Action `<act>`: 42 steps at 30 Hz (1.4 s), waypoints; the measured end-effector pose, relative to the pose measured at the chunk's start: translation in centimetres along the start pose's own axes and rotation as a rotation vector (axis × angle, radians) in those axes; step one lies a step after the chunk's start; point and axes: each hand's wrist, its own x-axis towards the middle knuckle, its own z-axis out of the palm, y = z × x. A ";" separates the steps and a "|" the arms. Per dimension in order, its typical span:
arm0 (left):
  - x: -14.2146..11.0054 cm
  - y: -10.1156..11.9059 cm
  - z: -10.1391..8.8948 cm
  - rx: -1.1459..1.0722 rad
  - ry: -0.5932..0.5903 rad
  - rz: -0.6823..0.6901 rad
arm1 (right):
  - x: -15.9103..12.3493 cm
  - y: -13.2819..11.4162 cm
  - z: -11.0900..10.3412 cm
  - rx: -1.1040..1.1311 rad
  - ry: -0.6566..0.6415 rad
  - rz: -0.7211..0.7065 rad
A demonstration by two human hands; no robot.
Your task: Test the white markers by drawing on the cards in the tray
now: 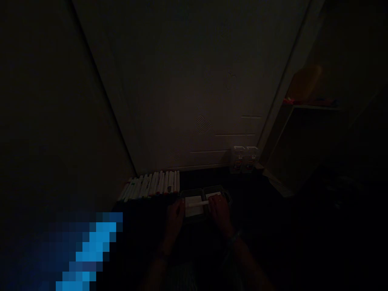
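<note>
In dim light, a white marker [197, 204] lies level between my two hands. My left hand [176, 212] is closed at its left end, and my right hand [219, 207] grips the other end with curled fingers. Just beneath is a clear tray [203, 198] with two compartments and pale, flat contents that I cannot make out. To the left, many white markers [154, 184] with caps of different colours lie side by side in a row. Darkness hides the details of my fingers.
Behind stands a pale panel [182, 101] with a raised heart. Two clear plastic cases [244, 159] stand at its lower right. A low cabinet [303, 141] at right carries an orange object [307, 83]. A bright blue pixelated patch covers the lower left.
</note>
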 end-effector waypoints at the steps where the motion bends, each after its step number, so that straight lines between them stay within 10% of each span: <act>1: 0.0 0.1 -0.1 0.011 0.002 -0.002 | 0.0 0.0 0.1 -0.008 -0.008 -0.019; 18: -0.2 -0.1 -0.1 -0.067 0.027 -0.153 | 0.1 -0.9 -0.7 0.117 -0.018 -0.006; 42: -0.1 0.1 -0.1 0.018 -0.044 -0.035 | 0.1 -0.2 -0.3 0.138 0.046 0.053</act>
